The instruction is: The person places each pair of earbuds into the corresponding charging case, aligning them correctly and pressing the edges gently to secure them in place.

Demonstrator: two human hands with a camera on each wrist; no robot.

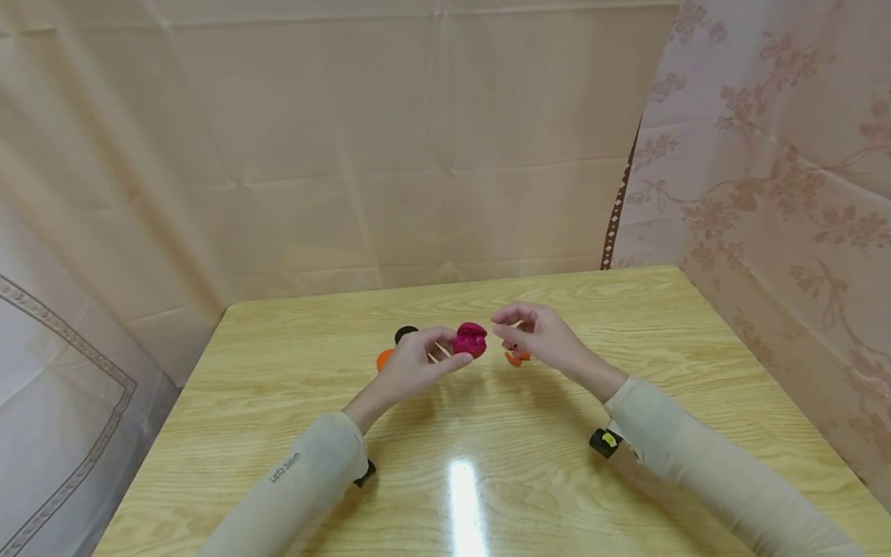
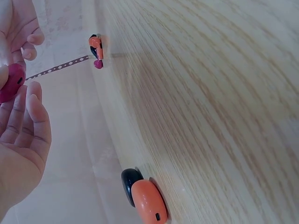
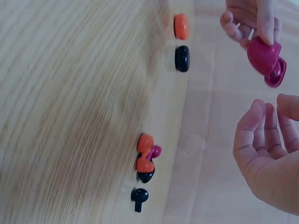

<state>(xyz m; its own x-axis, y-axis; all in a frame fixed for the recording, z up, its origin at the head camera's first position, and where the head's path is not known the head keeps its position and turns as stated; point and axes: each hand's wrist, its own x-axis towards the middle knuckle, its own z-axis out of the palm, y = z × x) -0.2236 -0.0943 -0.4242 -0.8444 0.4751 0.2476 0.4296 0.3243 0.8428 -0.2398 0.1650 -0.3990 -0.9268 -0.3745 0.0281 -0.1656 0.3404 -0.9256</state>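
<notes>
Beige cloth point(image 1: 348, 155) hangs behind a wood-grained table point(image 1: 543, 480), and flowered cloth point(image 1: 786, 155) drapes down past its right edge. Light glares off the tabletop toward the near edge.

Above the far half of the table, near the middle, the left hand point(image 1: 418, 360) pinches a magenta earbud case point(image 1: 470, 346) between thumb and fingers. Its lid stands open; whether an earbud sits inside is hard to tell. Just beside it hovers the right hand point(image 1: 539, 336), fingers bent softly, thumb set apart from them, with nothing visible in its grasp.

On the table, left of the middle and toward the far edge, lie an orange case point(image 2: 149, 203) and a black case point(image 2: 130, 182), side by side, the black one closer to that edge. Right of the middle, orange earbuds point(image 3: 145, 164) cluster with a magenta earbud point(image 3: 156, 151) and a black piece point(image 3: 146, 176); a separate black earbud point(image 3: 139, 196) lies close by.
</notes>
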